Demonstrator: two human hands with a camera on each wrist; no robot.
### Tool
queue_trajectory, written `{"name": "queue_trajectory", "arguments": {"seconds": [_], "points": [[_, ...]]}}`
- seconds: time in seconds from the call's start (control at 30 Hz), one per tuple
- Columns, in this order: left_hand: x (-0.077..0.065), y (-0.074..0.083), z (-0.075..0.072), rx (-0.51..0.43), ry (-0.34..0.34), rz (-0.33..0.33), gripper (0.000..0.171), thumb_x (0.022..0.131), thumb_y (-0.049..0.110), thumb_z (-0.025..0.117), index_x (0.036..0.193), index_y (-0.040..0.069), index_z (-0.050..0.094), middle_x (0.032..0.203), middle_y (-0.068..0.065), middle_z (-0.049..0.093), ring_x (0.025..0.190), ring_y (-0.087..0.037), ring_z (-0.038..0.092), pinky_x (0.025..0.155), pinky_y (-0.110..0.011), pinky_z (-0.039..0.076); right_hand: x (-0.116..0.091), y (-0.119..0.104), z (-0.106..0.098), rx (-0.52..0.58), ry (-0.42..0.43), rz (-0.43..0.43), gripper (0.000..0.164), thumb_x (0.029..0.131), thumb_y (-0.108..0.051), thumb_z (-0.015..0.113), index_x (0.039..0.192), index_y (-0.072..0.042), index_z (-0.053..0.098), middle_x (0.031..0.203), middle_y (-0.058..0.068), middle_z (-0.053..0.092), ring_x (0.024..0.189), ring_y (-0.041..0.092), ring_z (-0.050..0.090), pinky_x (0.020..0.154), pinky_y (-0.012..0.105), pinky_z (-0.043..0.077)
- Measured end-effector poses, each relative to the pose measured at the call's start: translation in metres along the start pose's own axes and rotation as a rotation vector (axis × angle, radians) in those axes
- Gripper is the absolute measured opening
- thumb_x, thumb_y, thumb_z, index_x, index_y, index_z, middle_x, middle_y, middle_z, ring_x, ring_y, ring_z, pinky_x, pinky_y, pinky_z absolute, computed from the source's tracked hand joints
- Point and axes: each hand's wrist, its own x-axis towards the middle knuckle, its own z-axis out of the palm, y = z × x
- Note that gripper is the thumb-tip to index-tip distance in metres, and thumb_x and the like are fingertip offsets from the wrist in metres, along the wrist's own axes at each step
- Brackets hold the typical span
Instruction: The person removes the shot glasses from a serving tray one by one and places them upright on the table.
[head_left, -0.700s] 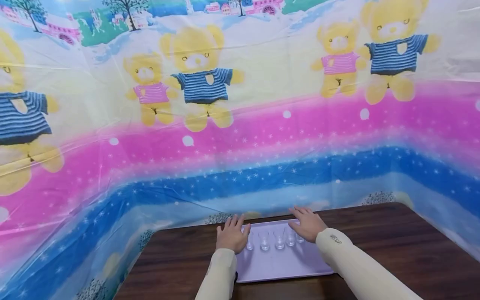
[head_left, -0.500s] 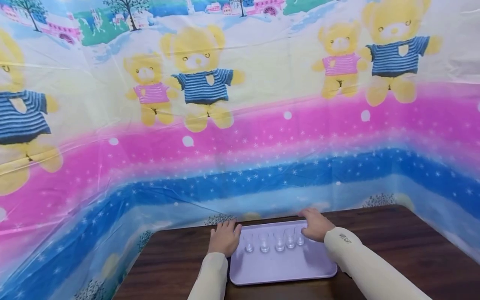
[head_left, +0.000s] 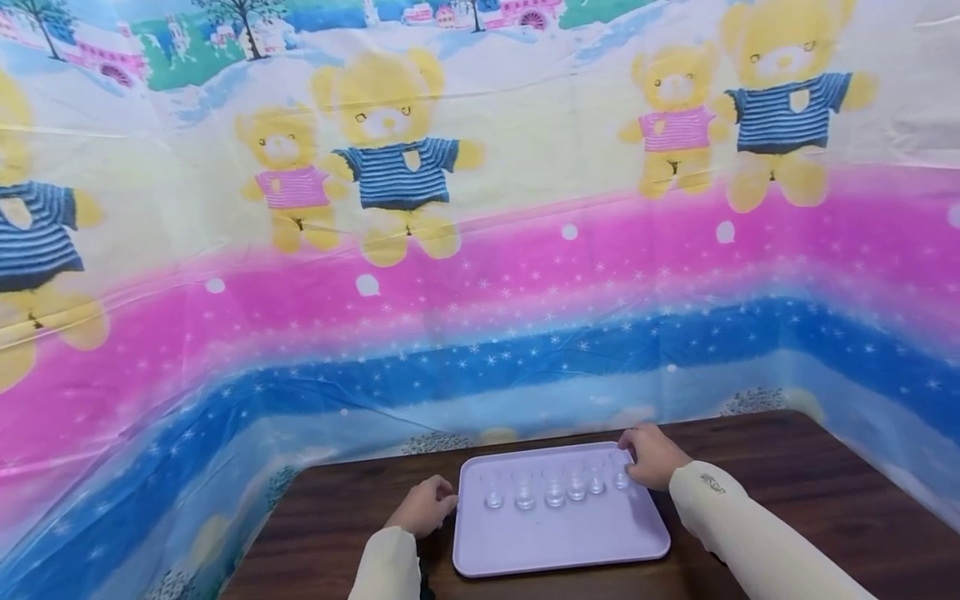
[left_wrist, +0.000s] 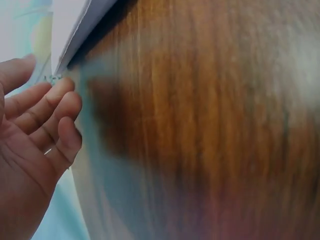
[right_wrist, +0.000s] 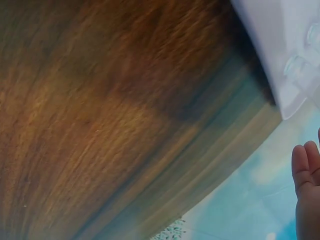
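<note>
Two hands beside a tray of six small clear glasses at the tabletop's far edge.
The pale purple tray lies on the dark wooden tabletop, its far side close to the tabletop's far edge. The glasses stand upright in a row across the tray's far half, from near its left edge to near its far right corner. The left hand is just beside the tray's left edge, fingers loosely bent and holding nothing. The right hand is at the tray's far right corner, its fingertips by the rightmost glass; whether they pinch it cannot be told. Beyond the tabletop hangs a cloth printed with yellow bears.
</note>
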Motion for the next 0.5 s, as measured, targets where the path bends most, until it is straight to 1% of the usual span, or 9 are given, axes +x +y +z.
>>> {"name": "queue_trajectory", "arguments": {"seconds": [0.07, 0.2, 0.3, 0.5], "points": [[-0.0011, -0.0021, 0.0008, -0.035, -0.023, -0.008, 0.026, 0.092, 0.012, 0.060, 0.111, -0.004, 0.055, 0.083, -0.007, 0.057, 0.064, -0.018, 0.056, 0.060, -0.035, 0.047, 0.0000, 0.0017, 0.0020, 0.004, 0.004, -0.004, 0.025, 0.074, -0.008, 0.071, 0.098, -0.001, 0.066, 0.082, 0.004, 0.050, 0.078, 0.020, 0.044, 0.068, 0.037, 0.041], [-0.0014, -0.0031, 0.0031, -0.052, -0.036, 0.019, 0.026, 0.089, 0.009, 0.063, 0.109, -0.005, 0.056, 0.079, -0.005, 0.056, 0.062, -0.016, 0.056, 0.057, -0.032, 0.046, -0.0005, 0.0025, 0.0046, 0.021, -0.007, 0.021, 0.027, 0.076, -0.012, 0.074, 0.099, -0.001, 0.065, 0.082, 0.004, 0.050, 0.078, 0.019, 0.044, 0.068, 0.036, 0.041], [0.0008, -0.0026, 0.0059, -0.062, -0.038, 0.030, 0.025, 0.087, 0.007, 0.065, 0.107, -0.005, 0.056, 0.077, -0.004, 0.056, 0.061, -0.016, 0.055, 0.056, -0.031, 0.046, -0.0016, 0.0007, 0.0042, 0.038, -0.019, 0.047, 0.026, 0.078, -0.012, 0.074, 0.100, -0.001, 0.064, 0.082, 0.004, 0.050, 0.078, 0.019, 0.044, 0.068, 0.036, 0.041], [0.0054, -0.0023, 0.0098, -0.072, -0.017, 0.025, 0.023, 0.084, 0.004, 0.066, 0.105, -0.004, 0.057, 0.075, -0.004, 0.055, 0.064, -0.016, 0.053, 0.057, -0.031, 0.046, -0.0008, 0.0034, 0.0040, 0.061, -0.016, 0.040, 0.023, 0.079, -0.010, 0.073, 0.097, -0.002, 0.062, 0.083, 0.004, 0.050, 0.077, 0.019, 0.047, 0.067, 0.036, 0.043]]}}
